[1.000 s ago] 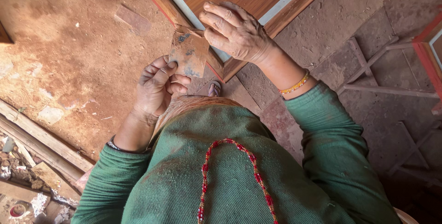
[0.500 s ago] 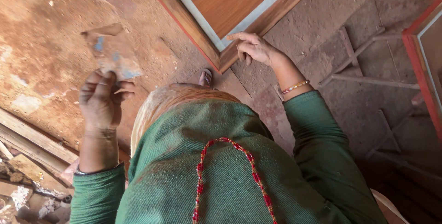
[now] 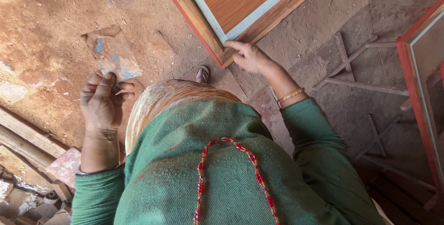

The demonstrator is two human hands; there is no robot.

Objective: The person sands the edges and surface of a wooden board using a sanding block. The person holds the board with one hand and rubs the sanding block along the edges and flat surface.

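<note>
- Now the worn sandpaper sheet (image 3: 112,55) is being pinched at its lower edge between the thumb and the fingers of the left hand (image 3: 102,100), which is holding it up over the reddish dusty floor (image 3: 41,35), well away to the left of the wooden frame (image 3: 196,15).
- The sheet is looking crumpled and torn at the top, with blue-grey patches; because only a small part of the edge is being gripped, I am thinking it could slip out or tear more if it is pulled.
- The right hand (image 3: 249,57) is resting its fingertips on the lower corner of the frame, where the two wooden rails are meeting; it is grasping nothing, the fingers are loosely bent.
- This corner is looking sharp and the wood raw, so a splinter or a scratch is a risk if the fingers are sliding along the edge.
- A sandalled foot (image 3: 202,74) is standing just beside the corner; if the frame is shifting, it could press on the toes.
- Thin metal rods (image 3: 356,68) are lying on the floor at the right, and loose wooden scraps (image 3: 27,142) at the left; stepping back could be causing a stumble.
- Compared with half a second ago, the left hand with the sheet is sitting almost in the same place, only a little lower, while the right hand is now nearer to the corner and touching it.
</note>
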